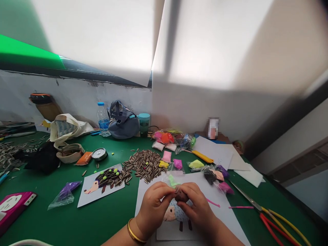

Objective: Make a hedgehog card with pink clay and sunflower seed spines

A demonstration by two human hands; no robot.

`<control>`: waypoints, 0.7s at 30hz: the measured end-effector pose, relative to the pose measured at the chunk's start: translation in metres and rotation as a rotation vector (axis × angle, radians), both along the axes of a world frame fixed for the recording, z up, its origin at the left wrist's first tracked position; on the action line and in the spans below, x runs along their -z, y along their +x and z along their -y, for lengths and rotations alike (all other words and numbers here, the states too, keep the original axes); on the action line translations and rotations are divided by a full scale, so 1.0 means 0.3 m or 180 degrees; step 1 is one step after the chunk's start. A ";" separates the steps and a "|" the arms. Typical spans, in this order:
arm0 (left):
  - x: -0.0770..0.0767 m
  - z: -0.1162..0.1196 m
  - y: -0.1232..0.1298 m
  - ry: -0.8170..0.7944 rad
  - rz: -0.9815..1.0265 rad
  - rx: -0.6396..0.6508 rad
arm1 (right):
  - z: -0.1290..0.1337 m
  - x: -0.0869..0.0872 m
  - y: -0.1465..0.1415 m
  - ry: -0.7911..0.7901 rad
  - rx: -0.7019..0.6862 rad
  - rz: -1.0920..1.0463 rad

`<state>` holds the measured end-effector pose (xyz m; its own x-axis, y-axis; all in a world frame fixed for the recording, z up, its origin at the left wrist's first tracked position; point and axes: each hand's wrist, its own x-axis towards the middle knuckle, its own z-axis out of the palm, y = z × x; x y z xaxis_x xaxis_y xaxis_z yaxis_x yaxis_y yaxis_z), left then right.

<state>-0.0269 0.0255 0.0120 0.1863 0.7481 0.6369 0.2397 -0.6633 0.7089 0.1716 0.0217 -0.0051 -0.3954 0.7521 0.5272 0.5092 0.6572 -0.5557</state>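
My right hand wraps its fingers round a lump of brown modelling clay. From the other side, my left hand is closed in a pinch at the clay's edge; the spot between thumb and forefinger is partly hidden. Below both hands lies a card with a sheep picture, showing a pale blue curly body, a peach face and dark brown legs. My fingers cover part of it. Under the card is a larger white sheet. A light green clay packet lies just beyond my fingertips.
A hedgehog card covered with sunflower seeds lies left, beside a seed pile. Long scissors rest at right, near a pink stick. Several clay packets, a yellow cutter and a purple packet lie around.
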 end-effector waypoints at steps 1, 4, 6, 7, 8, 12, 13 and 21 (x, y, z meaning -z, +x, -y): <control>0.002 -0.001 0.000 -0.0020 -0.0011 0.0010 | 0.001 -0.001 0.000 0.0005 0.0001 0.0000; 0.007 0.000 0.001 -0.0050 -0.0052 0.0023 | 0.005 -0.006 0.000 0.0023 -0.0007 -0.0007; 0.007 0.001 0.004 -0.0050 -0.0090 0.0020 | 0.007 -0.010 -0.002 0.0033 -0.0015 -0.0017; 0.006 0.002 0.005 -0.0053 -0.0109 0.0016 | 0.008 -0.012 -0.003 0.0034 -0.0017 -0.0020; 0.005 0.003 0.007 -0.0059 -0.0127 0.0013 | 0.008 -0.014 -0.003 0.0039 -0.0024 -0.0026; 0.000 0.004 0.009 -0.0126 -0.0153 0.0002 | 0.011 -0.017 -0.004 0.0005 -0.0040 -0.0042; -0.001 0.004 0.008 -0.0145 -0.0152 0.0023 | 0.011 -0.017 -0.002 -0.0012 -0.0045 -0.0039; 0.005 0.005 -0.014 -0.0567 -0.0289 0.0126 | 0.002 -0.005 0.034 -0.0116 0.0196 -0.0110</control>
